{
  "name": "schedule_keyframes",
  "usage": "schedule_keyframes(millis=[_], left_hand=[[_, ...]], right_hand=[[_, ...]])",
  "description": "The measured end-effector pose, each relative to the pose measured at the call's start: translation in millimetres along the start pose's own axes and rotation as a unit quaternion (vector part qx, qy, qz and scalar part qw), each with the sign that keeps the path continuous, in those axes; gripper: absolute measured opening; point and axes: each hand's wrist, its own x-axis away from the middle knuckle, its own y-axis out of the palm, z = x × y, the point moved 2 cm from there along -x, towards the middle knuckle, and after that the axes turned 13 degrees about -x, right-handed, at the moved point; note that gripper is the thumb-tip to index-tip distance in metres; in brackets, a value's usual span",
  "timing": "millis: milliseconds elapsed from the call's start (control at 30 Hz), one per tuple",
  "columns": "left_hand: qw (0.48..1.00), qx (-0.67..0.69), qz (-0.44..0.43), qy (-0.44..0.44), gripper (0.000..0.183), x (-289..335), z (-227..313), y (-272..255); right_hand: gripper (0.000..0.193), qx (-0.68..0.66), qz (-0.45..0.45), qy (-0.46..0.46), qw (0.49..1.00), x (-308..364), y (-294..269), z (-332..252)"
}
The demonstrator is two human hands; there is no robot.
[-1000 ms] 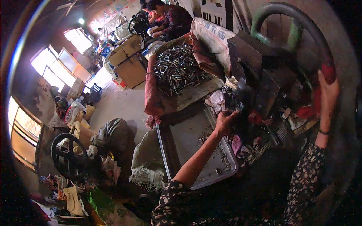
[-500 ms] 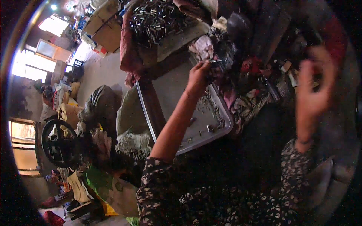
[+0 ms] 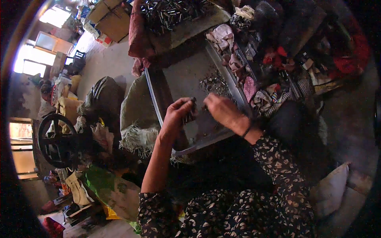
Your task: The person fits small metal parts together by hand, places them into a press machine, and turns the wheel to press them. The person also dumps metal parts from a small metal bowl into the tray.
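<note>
My left hand [image 3: 179, 114] is closed over the near part of a shallow, pale-rimmed plastic tray [image 3: 150, 93]. A small dark metal piece [image 3: 193, 100] shows at its fingertips, too small to name more exactly. Just to the right, my right hand [image 3: 226, 112] is closed in a pinch, its fingertips a short gap from the left ones. What they hold, if anything, cannot be made out. Small loose metal bits [image 3: 215, 82] lie on the tray's floor beyond my right hand.
Beyond the tray, a heap of short metal tubes [image 3: 170, 14] lies on sacking. Crumpled rags [image 3: 238, 63] line the tray's right side. A stuffed sack [image 3: 139, 111] stands at its left, and a dark handwheel [image 3: 57, 141] is farther left. Cardboard boxes [image 3: 109, 20] stand at the far left.
My left hand has drawn back from the rags at the tray's far right to its near part. My right hand has swung in from the far right to meet it.
</note>
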Motion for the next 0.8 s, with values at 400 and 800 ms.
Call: schedule_keyframes(millis=[400, 800], left_hand=[[0.691, -0.626, -0.113, 0.344, 0.021, 5, -7, 80], [0.935, 0.344, -0.061, -0.07, 0.021, -15, -34, 31]], right_hand=[[0.016, -0.251, 0.171, 0.043, 0.952, 18, -70, 9], [0.016, -0.266, 0.067, -0.036, 0.961, -7, -67, -42]])
